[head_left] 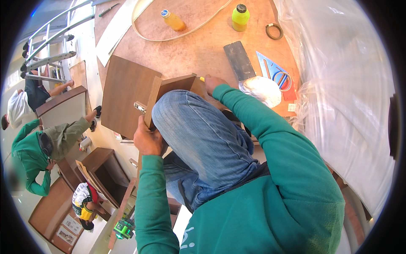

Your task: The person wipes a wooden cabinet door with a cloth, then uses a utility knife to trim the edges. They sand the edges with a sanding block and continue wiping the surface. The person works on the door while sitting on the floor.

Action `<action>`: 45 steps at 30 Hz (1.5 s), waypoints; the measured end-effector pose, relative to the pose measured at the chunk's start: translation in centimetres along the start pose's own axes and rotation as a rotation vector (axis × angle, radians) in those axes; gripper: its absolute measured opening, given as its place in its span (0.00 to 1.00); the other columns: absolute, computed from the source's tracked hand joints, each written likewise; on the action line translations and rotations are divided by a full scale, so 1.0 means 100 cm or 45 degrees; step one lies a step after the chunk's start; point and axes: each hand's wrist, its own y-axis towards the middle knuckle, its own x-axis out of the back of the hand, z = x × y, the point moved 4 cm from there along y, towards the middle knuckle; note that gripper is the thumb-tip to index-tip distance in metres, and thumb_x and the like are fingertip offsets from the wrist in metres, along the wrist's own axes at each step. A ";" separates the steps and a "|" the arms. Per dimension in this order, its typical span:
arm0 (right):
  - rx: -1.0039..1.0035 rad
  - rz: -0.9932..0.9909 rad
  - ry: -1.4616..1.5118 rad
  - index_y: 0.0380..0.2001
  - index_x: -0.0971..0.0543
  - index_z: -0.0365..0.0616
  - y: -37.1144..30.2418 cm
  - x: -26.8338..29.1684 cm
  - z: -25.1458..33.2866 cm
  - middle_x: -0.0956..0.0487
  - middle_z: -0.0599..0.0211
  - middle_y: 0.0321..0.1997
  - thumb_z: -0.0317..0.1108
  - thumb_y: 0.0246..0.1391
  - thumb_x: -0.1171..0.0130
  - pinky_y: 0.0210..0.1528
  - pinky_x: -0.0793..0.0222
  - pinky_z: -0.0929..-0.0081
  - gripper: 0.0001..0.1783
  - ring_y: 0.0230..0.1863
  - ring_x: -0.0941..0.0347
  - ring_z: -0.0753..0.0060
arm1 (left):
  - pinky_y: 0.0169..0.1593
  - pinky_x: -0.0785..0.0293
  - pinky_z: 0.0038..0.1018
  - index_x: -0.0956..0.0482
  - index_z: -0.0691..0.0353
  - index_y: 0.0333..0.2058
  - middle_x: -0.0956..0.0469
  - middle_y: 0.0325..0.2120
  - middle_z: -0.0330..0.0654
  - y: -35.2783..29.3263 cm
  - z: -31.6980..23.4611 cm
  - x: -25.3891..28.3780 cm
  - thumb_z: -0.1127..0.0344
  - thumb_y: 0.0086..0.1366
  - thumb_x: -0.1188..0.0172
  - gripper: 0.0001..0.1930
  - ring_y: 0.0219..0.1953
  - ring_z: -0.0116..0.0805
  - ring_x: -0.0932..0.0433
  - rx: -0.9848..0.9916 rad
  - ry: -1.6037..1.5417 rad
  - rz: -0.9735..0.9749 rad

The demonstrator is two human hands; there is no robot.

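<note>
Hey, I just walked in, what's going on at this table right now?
A person in a green sweatshirt has one jeans-clad knee up on the brown worktable, over a small wooden panel assembly. The left hand grips the near edge of an upright panel, by a metal fitting. The right hand rests at the far top edge; what it holds is hidden. Two bottles, a set square and a tape roll lie beyond. Other people work below, beside wooden cabinets.

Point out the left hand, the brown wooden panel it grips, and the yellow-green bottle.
left hand (148, 139), head view, back of the hand.
brown wooden panel (127, 93), head view, flat face.
yellow-green bottle (240, 17), head view, body.
</note>
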 end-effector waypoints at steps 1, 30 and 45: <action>0.000 0.002 -0.019 0.56 0.25 0.32 0.001 -0.002 -0.002 0.14 0.36 0.51 0.29 0.65 0.44 0.56 0.21 0.44 0.18 0.53 0.15 0.35 | 0.43 0.19 0.51 0.19 0.58 0.52 0.12 0.36 0.56 0.001 -0.003 0.001 0.56 0.56 0.23 0.26 0.40 0.64 0.14 0.016 0.008 0.024; -0.036 -0.023 -0.027 0.58 0.24 0.35 0.008 -0.008 0.003 0.14 0.38 0.53 0.32 0.70 0.48 0.57 0.20 0.46 0.18 0.55 0.15 0.38 | 0.42 0.20 0.51 0.20 0.58 0.54 0.13 0.36 0.56 -0.006 0.001 -0.005 0.52 0.58 0.24 0.29 0.40 0.65 0.15 -0.054 -0.018 -0.004; -0.039 0.004 0.040 0.56 0.22 0.35 -0.015 -0.011 -0.014 0.14 0.39 0.54 0.34 0.70 0.48 0.60 0.22 0.45 0.18 0.55 0.16 0.37 | 0.42 0.19 0.50 0.19 0.56 0.48 0.12 0.35 0.55 0.002 -0.006 0.005 0.53 0.56 0.23 0.24 0.40 0.64 0.14 0.057 0.049 0.028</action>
